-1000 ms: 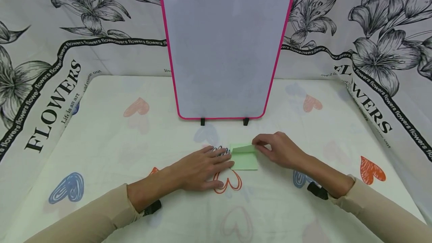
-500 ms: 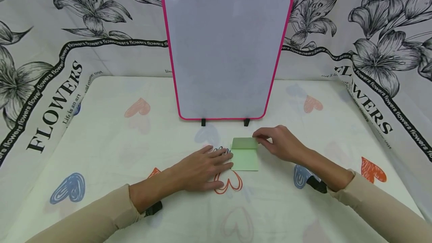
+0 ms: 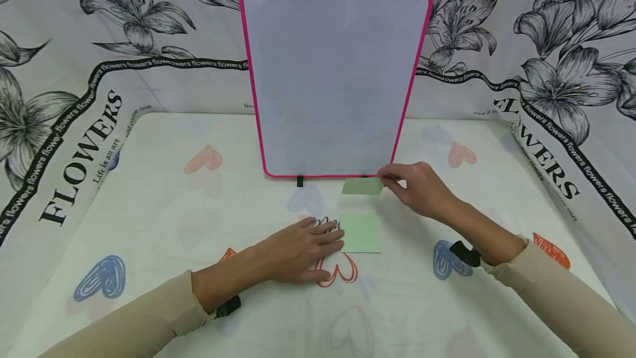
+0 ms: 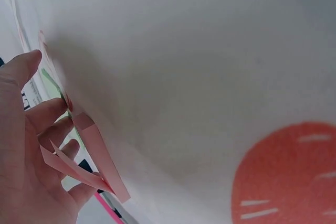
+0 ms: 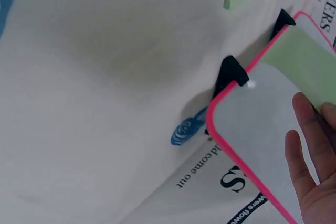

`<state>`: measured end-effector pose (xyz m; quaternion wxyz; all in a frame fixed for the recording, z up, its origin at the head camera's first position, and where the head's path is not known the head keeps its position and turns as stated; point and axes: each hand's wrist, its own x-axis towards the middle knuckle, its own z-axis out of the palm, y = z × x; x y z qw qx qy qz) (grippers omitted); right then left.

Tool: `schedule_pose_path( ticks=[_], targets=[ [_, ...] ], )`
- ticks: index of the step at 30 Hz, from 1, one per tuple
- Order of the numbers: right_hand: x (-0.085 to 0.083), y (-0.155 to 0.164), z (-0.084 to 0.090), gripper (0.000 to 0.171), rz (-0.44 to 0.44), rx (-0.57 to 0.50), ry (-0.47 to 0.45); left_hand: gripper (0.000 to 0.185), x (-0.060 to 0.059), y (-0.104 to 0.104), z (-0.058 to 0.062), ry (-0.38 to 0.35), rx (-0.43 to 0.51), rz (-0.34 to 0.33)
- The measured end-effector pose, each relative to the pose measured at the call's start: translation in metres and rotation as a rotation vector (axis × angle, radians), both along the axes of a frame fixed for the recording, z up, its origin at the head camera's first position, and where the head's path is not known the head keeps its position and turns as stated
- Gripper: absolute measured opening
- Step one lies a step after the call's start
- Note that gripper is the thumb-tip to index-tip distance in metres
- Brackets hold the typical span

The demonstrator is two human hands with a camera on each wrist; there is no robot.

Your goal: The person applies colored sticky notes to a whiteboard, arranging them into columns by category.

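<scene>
The counter (image 3: 164,220) filled the lower frame; the whiteboard (image 3: 333,82) stood upper centre, facing the person. Lower centre, the left hand (image 3: 303,253) lay with fingers slightly apart, probably steadying the green pad (image 3: 361,232). Right of centre, the right hand (image 3: 422,187) pinched 1 green sheet (image 3: 361,187) by its right edge, perhaps sparing its face. The left hand hid a pink pad (image 4: 102,156) from the head view; the sheet mostly covered 1 of 2 black feet (image 3: 300,181).
</scene>
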<state>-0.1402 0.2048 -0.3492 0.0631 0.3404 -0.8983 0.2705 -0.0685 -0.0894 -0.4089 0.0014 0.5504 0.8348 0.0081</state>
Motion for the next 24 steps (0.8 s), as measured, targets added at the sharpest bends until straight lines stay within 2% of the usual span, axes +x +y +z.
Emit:
schedule_pose_path(
  ticks=[14,19,24],
  targets=[
    [-0.022,-0.015,0.036,0.023,-0.003,-0.040,0.512,0.058,0.000,0.001,0.000,-0.021,-0.002,0.005],
    [-0.027,-0.020,0.049,0.025,0.000,-0.072,0.654,0.059,0.000,0.001,0.001,-0.030,-0.018,0.013],
    [-0.033,-0.023,0.062,0.029,-0.005,-0.121,0.752,0.058,0.000,0.001,0.002,-0.035,-0.023,0.016]
  ],
)
